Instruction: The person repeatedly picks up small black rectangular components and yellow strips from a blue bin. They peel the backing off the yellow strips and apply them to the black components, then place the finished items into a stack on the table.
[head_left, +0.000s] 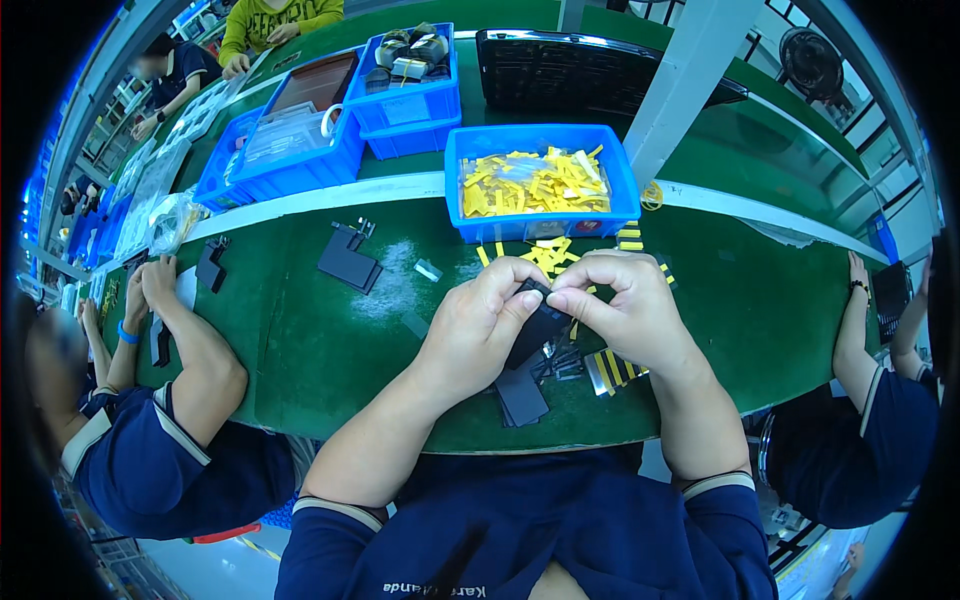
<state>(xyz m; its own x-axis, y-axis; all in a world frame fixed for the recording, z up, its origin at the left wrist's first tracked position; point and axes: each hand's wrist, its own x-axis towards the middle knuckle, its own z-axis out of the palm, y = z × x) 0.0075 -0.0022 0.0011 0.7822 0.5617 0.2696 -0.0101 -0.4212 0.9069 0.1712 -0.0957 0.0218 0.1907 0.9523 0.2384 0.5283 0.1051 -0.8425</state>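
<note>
My left hand is closed round a flat black block, its thumb near the block's top edge. Thumb and forefinger of my right hand pinch that same top edge; whether a small piece sits between the fingertips is too small to tell. Below the block, a few flat black pieces lie stacked beside small dark loose parts. A sheet with yellow and black strips rests under my right wrist. Loose yellow strips are scattered just beyond my hands.
A blue bin of yellow strips stands ahead, beside a metal post. Black L-shaped parts lie on the green table to the left. More blue bins stand farther back. Co-workers' arms rest on the table at both sides.
</note>
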